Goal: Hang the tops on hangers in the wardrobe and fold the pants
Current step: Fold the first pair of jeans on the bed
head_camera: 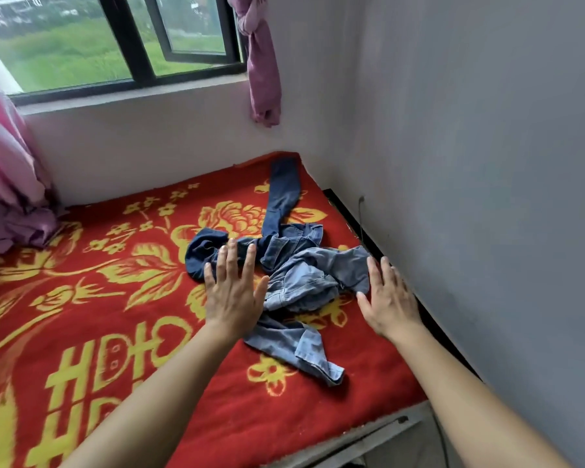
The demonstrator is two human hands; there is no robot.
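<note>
The clothes lie in one crumpled heap on the bed [115, 298], and everything is placed here relative to that heap. It is made of dark jeans [281, 197] tangled with a pale denim garment [313, 275]; whether the pale piece is pants or a top cannot be told from its folds.

The left hand [233, 292] is over the heap's left side, fingers straight and spread wide and holding nothing, with its fingertips above a bunched dark leg. The right hand [389, 298] is at the heap's right edge, just beside the pale cloth, also flat, splayed and empty. Whether either palm presses the fabric cannot be told. The heap sits between the two hands, so neither is clearly nearer.

The long axis of the dark jeans runs away from the person: one leg stretches straight from the heap toward the far corner of the bed under the window [81, 45], while the other curls off to the left. A flap of pale denim trails from the heap toward the person.

Room is uneven. Right of the heap the wall [487, 163] and the bed's dark edge [352, 221] stand close, leaving little space. Left of the heap the blanket lies broad and open, so straightening and folding the jeans probably calls for drawing them that way.
</note>
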